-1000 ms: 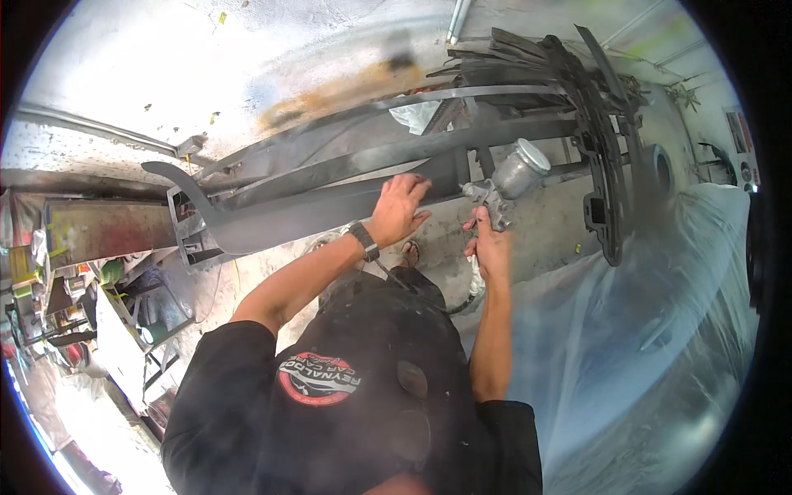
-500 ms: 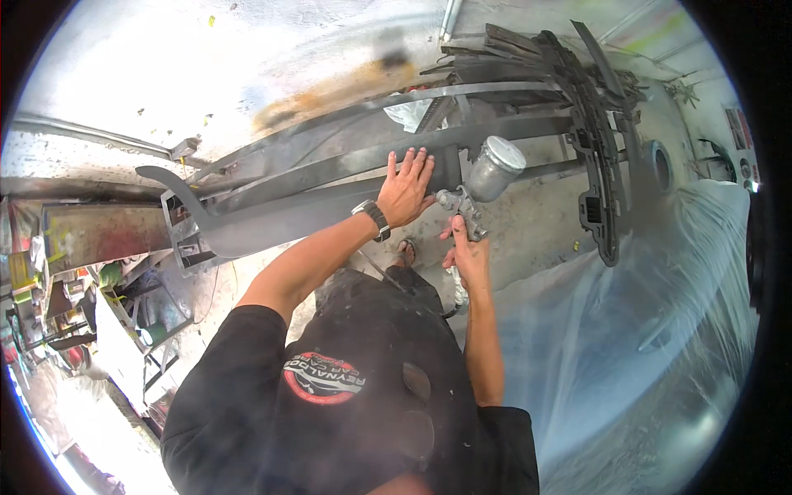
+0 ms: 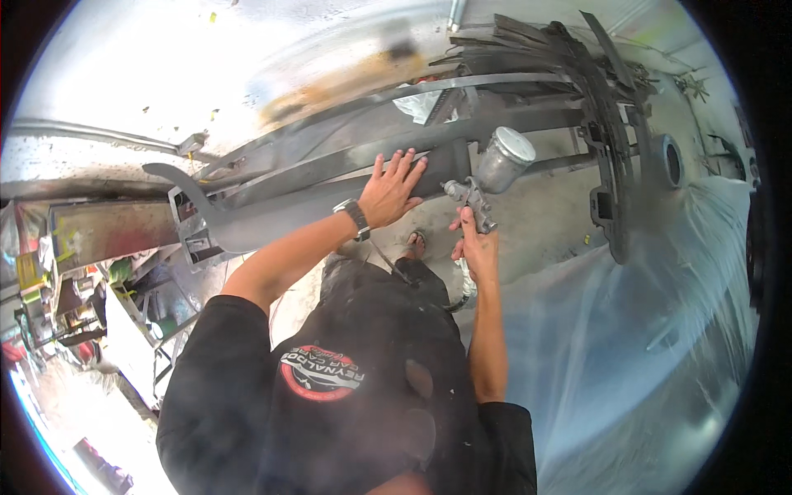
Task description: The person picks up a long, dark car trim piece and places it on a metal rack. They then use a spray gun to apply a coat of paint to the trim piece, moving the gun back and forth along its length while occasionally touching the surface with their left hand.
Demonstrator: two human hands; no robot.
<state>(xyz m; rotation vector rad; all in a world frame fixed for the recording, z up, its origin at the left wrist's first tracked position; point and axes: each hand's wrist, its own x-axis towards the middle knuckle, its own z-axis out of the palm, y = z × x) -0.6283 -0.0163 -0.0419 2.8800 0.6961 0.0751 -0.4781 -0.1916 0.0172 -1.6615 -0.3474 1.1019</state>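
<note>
A long grey-painted metal beam (image 3: 280, 216) lies across a dark steel frame in front of me. My left hand (image 3: 391, 190), with a black watch on the wrist, rests flat on the beam, fingers spread. My right hand (image 3: 476, 247) grips the handle of a spray gun (image 3: 474, 202). Its metal cup (image 3: 505, 158) tilts up to the right, close beside the beam's right end. A hose drops from the gun's handle toward the floor.
More dark frame bars and a curved bumper-like part (image 3: 606, 148) stand at the right. Clear plastic sheeting (image 3: 643, 330) covers the lower right. Tools and clutter (image 3: 74, 297) crowd the left side. My sandalled foot (image 3: 415, 243) stands on the concrete floor.
My left hand has opened flat and slid along the beam. The spray gun has risen and shifted slightly, cup tilted toward the beam.
</note>
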